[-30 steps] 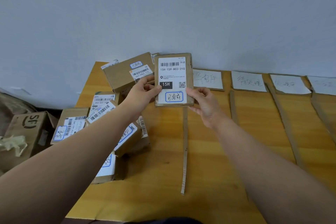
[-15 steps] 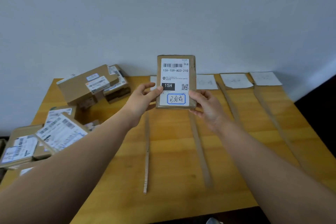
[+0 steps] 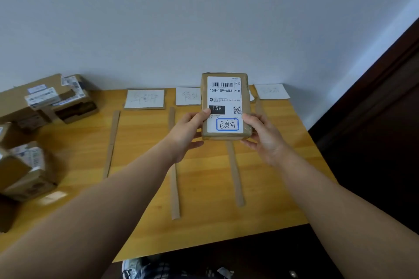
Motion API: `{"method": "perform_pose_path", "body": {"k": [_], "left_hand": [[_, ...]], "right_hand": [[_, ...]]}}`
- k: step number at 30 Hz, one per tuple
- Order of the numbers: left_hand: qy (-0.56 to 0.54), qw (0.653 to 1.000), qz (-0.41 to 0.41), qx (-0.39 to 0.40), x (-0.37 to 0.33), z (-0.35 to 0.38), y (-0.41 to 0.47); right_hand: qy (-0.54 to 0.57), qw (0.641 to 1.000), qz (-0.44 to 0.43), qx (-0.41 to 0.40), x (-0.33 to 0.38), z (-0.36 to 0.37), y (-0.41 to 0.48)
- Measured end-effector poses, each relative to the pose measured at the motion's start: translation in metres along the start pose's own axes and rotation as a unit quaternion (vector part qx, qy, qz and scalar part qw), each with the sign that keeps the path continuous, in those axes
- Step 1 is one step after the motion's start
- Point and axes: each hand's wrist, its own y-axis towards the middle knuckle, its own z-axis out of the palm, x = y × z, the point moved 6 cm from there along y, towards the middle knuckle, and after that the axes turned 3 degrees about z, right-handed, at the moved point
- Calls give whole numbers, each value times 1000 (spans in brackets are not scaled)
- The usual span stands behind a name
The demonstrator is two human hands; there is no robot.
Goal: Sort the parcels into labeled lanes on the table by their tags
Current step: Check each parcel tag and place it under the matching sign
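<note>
I hold a small brown parcel (image 3: 226, 106) upright above the wooden table (image 3: 140, 165), its white shipping label facing me, with a handwritten tag in a blue box near the bottom. My left hand (image 3: 189, 130) grips its lower left edge, thumb on the label. My right hand (image 3: 264, 137) grips its lower right corner. White lane labels (image 3: 144, 98) lie along the table's far edge by the wall, one at the far right (image 3: 271, 91); the parcel hides part of another. Cardboard strips (image 3: 111, 142) mark the lanes.
A stack of unsorted cardboard parcels (image 3: 45, 99) sits at the table's far left, with more parcels (image 3: 25, 172) blurred at the left edge. Two further strips (image 3: 175, 190) (image 3: 235, 176) run toward me. The table's right edge drops to a dark area (image 3: 374, 142).
The view has swung right: the parcel pile slid to the left edge and the table's right end came into sight. Both hands keep the same hold on the parcel.
</note>
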Motion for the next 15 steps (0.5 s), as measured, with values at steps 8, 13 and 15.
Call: {"method": "perform_pose_path", "body": {"k": [8,13,15], "left_hand": [[31,999,-27,-19,6,49,20],[68,996,-49,-32,10,59,50],[47,997,-65,-21,9,68,62]], "right_hand": [[-27,999,32,-8,1,-46,9],[-209,975,-53,-53,15,-48,22],[-286,955,-61,-44,16,-44,29]]}}
